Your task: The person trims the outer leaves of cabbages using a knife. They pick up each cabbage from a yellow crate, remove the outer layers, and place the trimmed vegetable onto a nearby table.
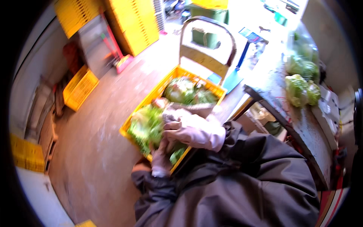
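A yellow plastic crate (pixel 136 112) stands before me, holding several heads of leafy green vegetable. My left hand (pixel 160 159) is at the near side of a frilly lettuce head (pixel 146 122), its fingers against the leaves. Over the crate, my right hand (pixel 192 132) wears a pale glove and has its fingers curled near my left fingertips. Blur hides whether anything sits inside the right fist. Just beyond it, a greyish item (pixel 173 113) is too blurred to name. More leafy heads (pixel 181 90) fill the crate's far end.
A hand truck's handle (pixel 208 54) rises behind the crate, near a blue platform scale (pixel 234 81). To the right, a worktable (pixel 265 85) carries lettuce heads (pixel 297 89) and bagged greens (pixel 303 62). Leftward are a yellow crate (pixel 80 88), stacked yellow crates (pixel 136 25) and a red dustpan (pixel 124 63).
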